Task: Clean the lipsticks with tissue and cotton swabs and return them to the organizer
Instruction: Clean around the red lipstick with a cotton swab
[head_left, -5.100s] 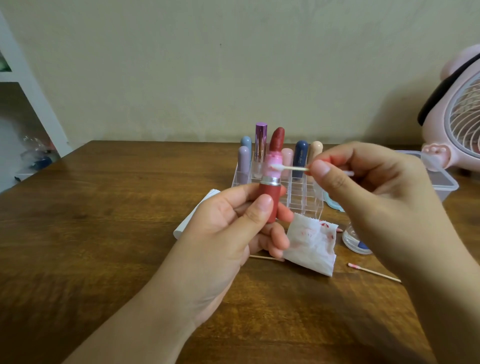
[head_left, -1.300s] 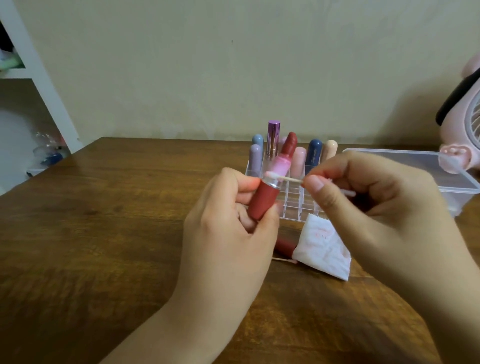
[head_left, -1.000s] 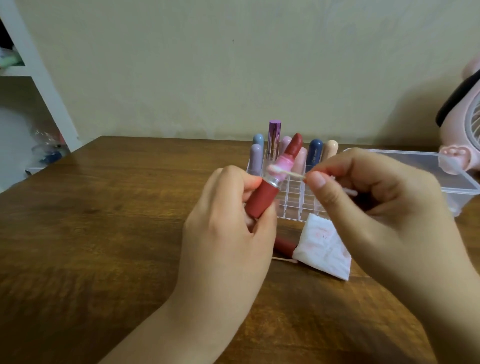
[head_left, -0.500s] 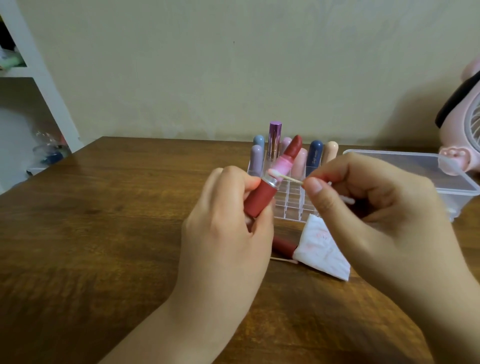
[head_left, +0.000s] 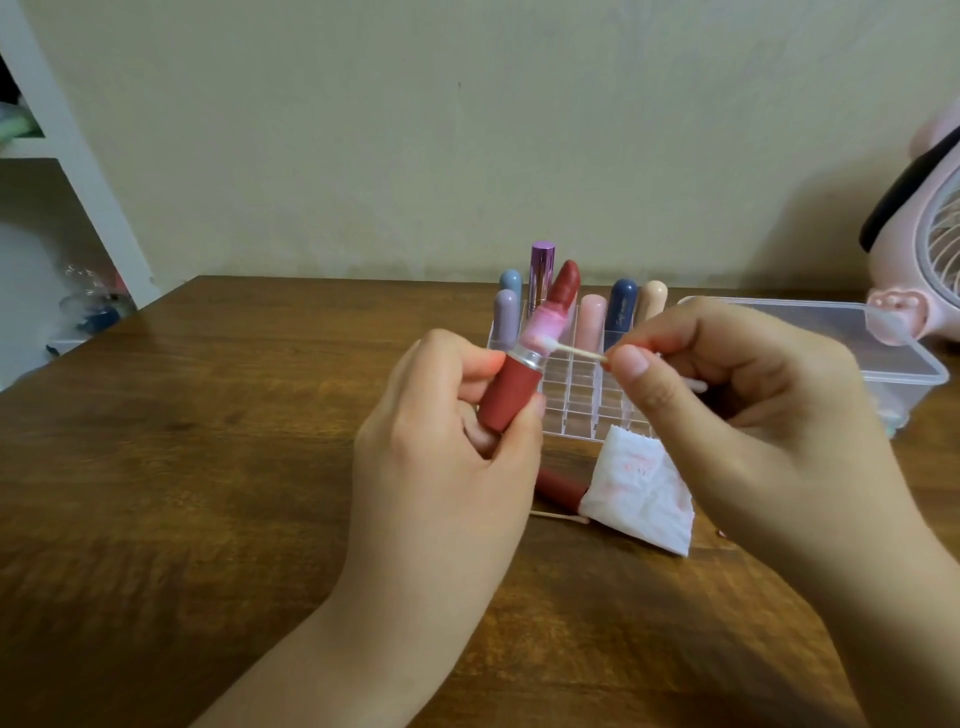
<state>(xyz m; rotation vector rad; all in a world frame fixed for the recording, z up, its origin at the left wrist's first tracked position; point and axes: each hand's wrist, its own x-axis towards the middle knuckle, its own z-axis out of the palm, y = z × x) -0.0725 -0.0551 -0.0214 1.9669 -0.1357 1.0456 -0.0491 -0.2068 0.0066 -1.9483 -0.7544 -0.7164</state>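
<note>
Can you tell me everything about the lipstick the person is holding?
The lipstick is open, its cap off. It has a dark red tube, a silver ring, a pale pink collar and a dark red tip twisted up. It looks like smooth plastic. It leans up and to the right, above the table, in front of the organizer. The left hand grips the tube. The cotton swab, pinched by the right hand, touches the pink collar.

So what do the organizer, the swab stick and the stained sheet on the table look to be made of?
Organizer: clear hard plastic, probably acrylic; the table shows through its glossy grid walls.
Cotton swab, pinched in the right hand: pale tan matte stick, looks like wood or bamboo, with a fluffy white tip.
Tissue: soft white paper, crinkled, with pink smears.
</note>
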